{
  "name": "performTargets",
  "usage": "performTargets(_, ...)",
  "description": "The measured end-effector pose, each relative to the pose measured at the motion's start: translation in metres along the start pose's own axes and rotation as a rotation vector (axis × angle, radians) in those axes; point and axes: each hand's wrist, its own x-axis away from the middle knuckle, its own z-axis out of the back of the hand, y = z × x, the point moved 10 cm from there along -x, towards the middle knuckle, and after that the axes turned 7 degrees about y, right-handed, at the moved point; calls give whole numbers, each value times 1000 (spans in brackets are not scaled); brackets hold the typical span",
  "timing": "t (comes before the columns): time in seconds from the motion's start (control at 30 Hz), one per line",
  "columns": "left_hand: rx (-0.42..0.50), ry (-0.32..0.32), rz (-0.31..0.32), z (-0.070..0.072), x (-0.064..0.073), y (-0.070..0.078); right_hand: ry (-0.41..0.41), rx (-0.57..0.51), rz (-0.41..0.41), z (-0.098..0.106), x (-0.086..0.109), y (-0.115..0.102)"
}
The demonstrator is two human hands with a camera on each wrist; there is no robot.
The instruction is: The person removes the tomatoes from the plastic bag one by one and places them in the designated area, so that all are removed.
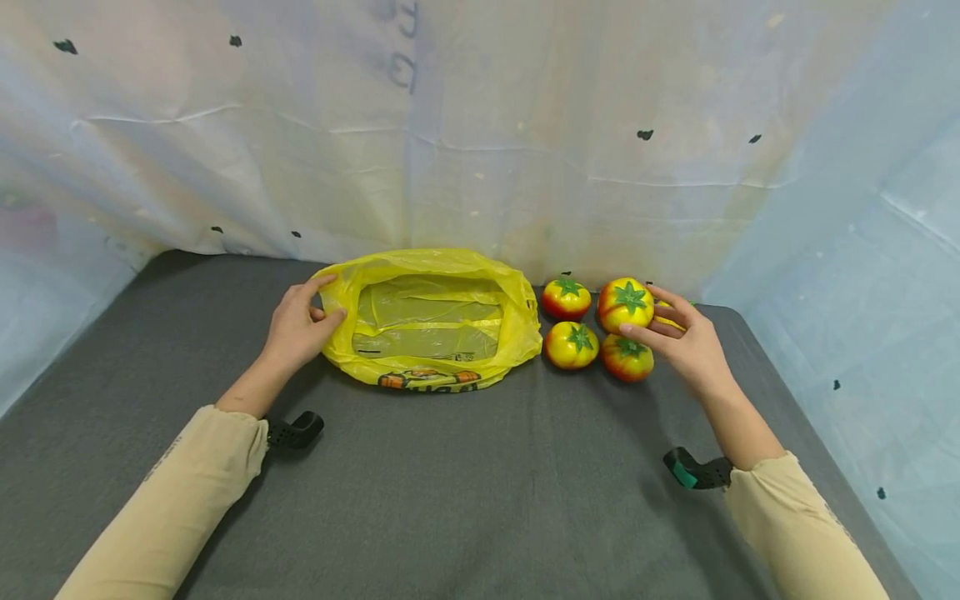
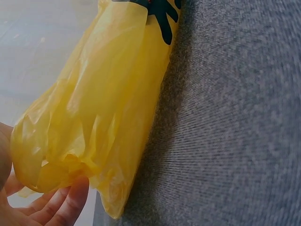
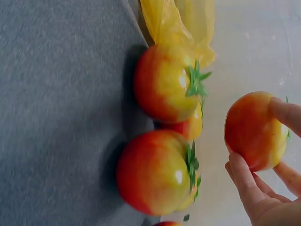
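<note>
A yellow plastic bag [image 1: 525, 333] stands with its mouth spread wide, showing a flat, pale bottom inside. On its left rim my left hand [image 1: 302, 325] pinches the plastic between thumb and fingers; in the left wrist view, fingers curl at the bunched edge of the bag [image 2: 103, 94]. My right hand [image 1: 693, 346] grips a red-and-yellow tomato [image 1: 626, 305] with a green star-shaped top. The right wrist view shows this tomato [image 3: 254, 132] raised off the table between thumb and fingers. Several similar tomatoes [image 1: 572, 346] sit right of the bag, one partly hidden behind the right hand's fingers.
Dark grey cloth covers the table [image 1: 450, 483]. A pale plastic sheet [image 1: 487, 125] hangs along the table's back edge, and another bluish sheet [image 1: 862, 292] hangs at the right. Dark bands with camera mounts [image 1: 300, 429] sit on both wrists.
</note>
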Motion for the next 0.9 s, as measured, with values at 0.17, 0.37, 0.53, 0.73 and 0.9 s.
performTargets(0.17,2,1,4,0,0,0,38,29,-15,14,1,10)
performTargets(0.37,17,11,10,1,0,-1,91,69,-64,33,2,26)
performTargets(0.53,38,15,27,1,0,-5,112,63,-81,44,2,37)
performTargets(0.73,49,22,26,1,-1,-6,129,94,-133,53,1,56)
performTargets(0.9,58,26,40,0,-2,-7,134,105,-155,55,2,69)
